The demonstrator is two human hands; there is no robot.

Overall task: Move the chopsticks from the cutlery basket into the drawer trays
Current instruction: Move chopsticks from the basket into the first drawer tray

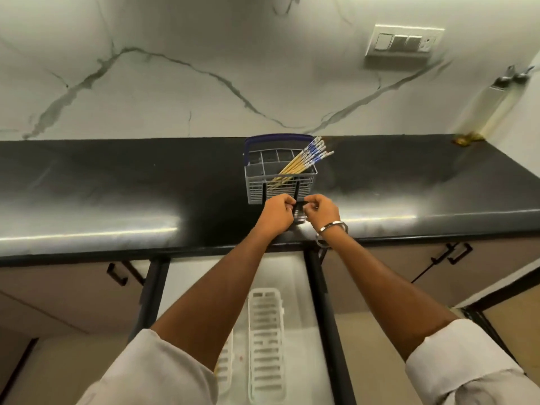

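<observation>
On black countertop (117,182), near middle, just ahead of both hands: grey slotted cutlery basket (281,182) with blue handle (276,138) arched over back. Divided into small compartments, walls of thin vertical bars. Chopsticks (304,160) bundled in right-hand compartment, leaning up and to the right, tips past rim. Lower shafts pale yellow wood tone, upper ends white with blue patterning, tops fanned slightly apart. Lower parts visible through basket bars.

Directly in front of basket, low over counter edge: left hand (277,213) and right hand (321,211), knuckles up, fingers curled inward, both closed around a small dark object (299,206) held between them. Object mostly hidden by fingers; cannot tell what it is. Hands close together, almost touching, just beside basket's front wall. Silver bangle (333,226) on right wrist. Pale rolled sleeves on both forearms.

Below counter, between forearms: open drawer (292,276) with pale floor and dark side rails. Inside, long white slotted tray (266,346) running front to back, and edge of a second white tray (225,366) to its left, partly hidden by left arm. Beige cabinet fronts with dark handles at either side.

Behind counter: white marble-look wall (204,68) with grey veins, switch plate (404,43) high on right.
</observation>
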